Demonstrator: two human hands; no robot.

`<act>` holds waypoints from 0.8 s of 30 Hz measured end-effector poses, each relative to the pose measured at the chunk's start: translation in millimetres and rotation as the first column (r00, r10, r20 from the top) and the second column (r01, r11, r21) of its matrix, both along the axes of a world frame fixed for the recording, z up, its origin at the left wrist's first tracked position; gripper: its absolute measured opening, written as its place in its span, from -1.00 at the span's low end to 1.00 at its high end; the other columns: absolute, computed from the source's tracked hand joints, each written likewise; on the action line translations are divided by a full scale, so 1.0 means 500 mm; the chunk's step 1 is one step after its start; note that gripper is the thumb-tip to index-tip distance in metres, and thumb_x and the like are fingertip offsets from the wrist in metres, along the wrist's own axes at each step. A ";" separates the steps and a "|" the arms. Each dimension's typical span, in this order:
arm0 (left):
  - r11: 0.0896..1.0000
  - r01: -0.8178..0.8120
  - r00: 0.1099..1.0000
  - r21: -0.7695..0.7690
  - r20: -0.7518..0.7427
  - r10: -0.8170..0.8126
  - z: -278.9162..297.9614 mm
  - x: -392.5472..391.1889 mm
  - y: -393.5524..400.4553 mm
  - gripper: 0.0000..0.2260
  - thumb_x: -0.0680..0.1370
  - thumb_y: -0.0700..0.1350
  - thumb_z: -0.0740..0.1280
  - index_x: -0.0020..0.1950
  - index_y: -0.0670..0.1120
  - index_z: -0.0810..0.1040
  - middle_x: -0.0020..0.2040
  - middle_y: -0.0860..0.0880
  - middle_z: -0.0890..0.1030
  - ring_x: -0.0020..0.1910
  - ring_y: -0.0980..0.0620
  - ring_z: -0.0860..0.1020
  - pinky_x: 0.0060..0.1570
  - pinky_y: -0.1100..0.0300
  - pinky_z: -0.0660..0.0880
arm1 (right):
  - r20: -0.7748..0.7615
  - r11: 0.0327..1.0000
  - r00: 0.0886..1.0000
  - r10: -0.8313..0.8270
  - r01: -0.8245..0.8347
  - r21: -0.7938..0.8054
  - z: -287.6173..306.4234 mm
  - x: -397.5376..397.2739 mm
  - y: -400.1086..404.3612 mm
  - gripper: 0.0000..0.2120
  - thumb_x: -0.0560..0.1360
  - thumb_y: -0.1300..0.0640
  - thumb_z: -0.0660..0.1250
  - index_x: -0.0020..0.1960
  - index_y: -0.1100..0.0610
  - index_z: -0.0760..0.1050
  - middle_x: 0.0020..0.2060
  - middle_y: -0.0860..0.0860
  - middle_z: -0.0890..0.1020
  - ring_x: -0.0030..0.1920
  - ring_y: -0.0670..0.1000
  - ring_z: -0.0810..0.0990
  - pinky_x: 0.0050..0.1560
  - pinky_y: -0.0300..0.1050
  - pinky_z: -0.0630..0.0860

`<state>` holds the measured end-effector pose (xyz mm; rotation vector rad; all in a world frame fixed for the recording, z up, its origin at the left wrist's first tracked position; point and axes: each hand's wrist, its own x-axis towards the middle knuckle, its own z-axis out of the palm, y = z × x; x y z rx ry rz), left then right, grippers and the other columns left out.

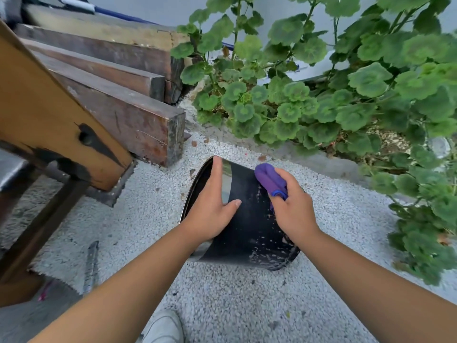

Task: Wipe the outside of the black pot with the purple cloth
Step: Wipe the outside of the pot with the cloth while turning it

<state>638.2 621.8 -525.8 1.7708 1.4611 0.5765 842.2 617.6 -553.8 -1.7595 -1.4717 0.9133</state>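
The black pot [249, 224] lies tilted on its side on the gravel, its open mouth facing left and its base to the right. Pale dried splashes mark its wall near the base. My left hand [212, 206] grips the rim end, fingers spread over the glossy band and thumb across the wall. My right hand [291, 206] presses a bunched purple cloth [269, 179] against the upper side of the pot near its base.
Stacked dark wooden beams [118, 95] and an orange wooden post [49, 120] stand at the left. A bed of green geraniums [333, 95] behind a concrete edge [321, 162] fills the right. A metal bar [91, 266] lies on the gravel at lower left; a white shoe [163, 328] is below.
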 end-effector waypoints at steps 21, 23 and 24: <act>0.976 0.213 0.957 0.033 -0.209 -0.202 0.042 -0.003 0.025 -0.35 0.57 -0.27 0.25 0.60 -0.02 0.07 0.33 -0.20 0.54 0.24 0.05 0.54 0.16 0.37 0.40 | 0.002 0.989 0.993 0.119 -0.119 0.087 -0.005 -0.058 -0.004 -0.40 0.52 0.25 0.30 0.52 0.00 0.25 0.41 -0.04 0.43 0.35 0.01 0.39 0.30 -0.19 0.29; 0.951 0.306 0.933 0.048 -0.215 -0.289 0.025 -0.003 0.021 -0.36 0.58 -0.27 0.17 0.61 -0.06 -0.03 0.53 -0.23 0.27 0.36 0.06 0.38 0.23 0.38 0.37 | 0.071 0.987 0.991 0.113 -0.120 0.104 -0.016 -0.065 0.002 -0.36 0.51 0.23 0.32 0.54 0.04 0.19 0.40 0.00 0.42 0.33 0.05 0.35 0.28 -0.16 0.27; 0.930 0.351 0.912 0.106 -0.263 -0.314 0.023 -0.004 0.025 -0.37 0.59 -0.25 0.12 0.61 -0.07 -0.07 0.62 -0.15 0.01 0.49 0.05 0.21 0.34 0.27 0.34 | 0.084 0.987 0.991 0.102 -0.111 0.116 -0.016 -0.065 0.009 -0.35 0.52 0.22 0.32 0.55 0.05 0.17 0.39 0.02 0.42 0.34 0.06 0.33 0.31 -0.11 0.29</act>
